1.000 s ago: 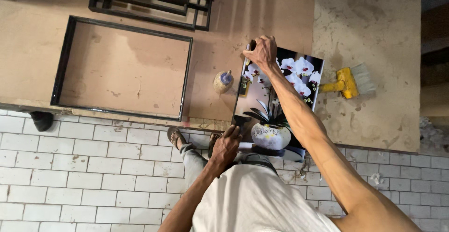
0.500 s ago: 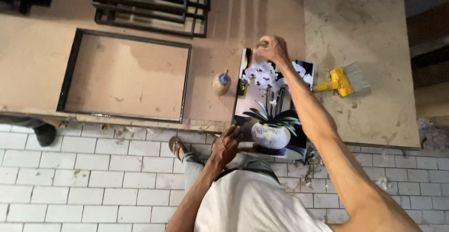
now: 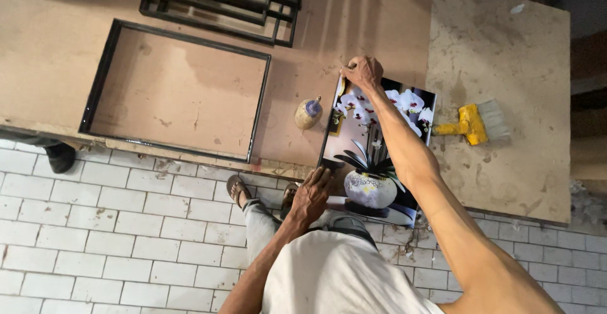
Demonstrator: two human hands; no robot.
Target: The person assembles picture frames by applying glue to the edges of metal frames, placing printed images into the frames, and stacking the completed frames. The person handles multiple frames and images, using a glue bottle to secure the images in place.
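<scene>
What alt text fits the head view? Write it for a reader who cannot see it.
A person's two hands hold a glossy picture of white orchids in a vase on a brown worktable: the right hand at its far corner, the left hand at its near edge. Nearby are a glue bottle, a yellow brush and an empty black frame.

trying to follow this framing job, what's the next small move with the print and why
Probably press and smooth the print flat onto the board. The right hand pins its far corner, the left hand holds its near corner at the table edge, and the near end overhangs. A glue bottle stands just beside it, so it may need sliding fully on first.
</scene>
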